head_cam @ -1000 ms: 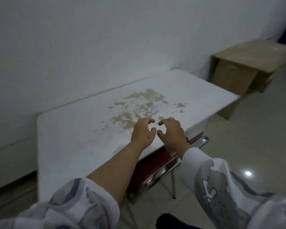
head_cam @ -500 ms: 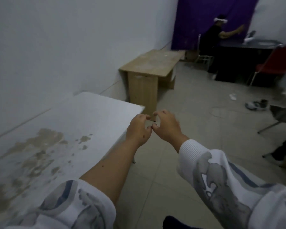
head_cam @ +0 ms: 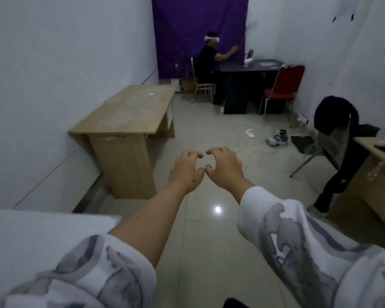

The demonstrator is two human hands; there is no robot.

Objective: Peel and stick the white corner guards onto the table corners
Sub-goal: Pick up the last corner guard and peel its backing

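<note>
Now the view has swung away from the white table, which sits only at the near left. Both hands float over the floor, thumbs nearly touching. Left hand and right hand have curled fingers and hold nothing. No corner guard shows. A wooden desk stands far left.

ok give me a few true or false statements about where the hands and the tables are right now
1. Both hands are held over the floor, not over a table. True: the left hand and right hand hang over floor tiles.
2. A corner guard is visible between the fingers. False: none can be seen.
3. The white table lies at the lower left. True.
4. The wooden table stands by the right wall. False: by the left wall.
5. The red chair is occupied. False: it is empty.
</note>
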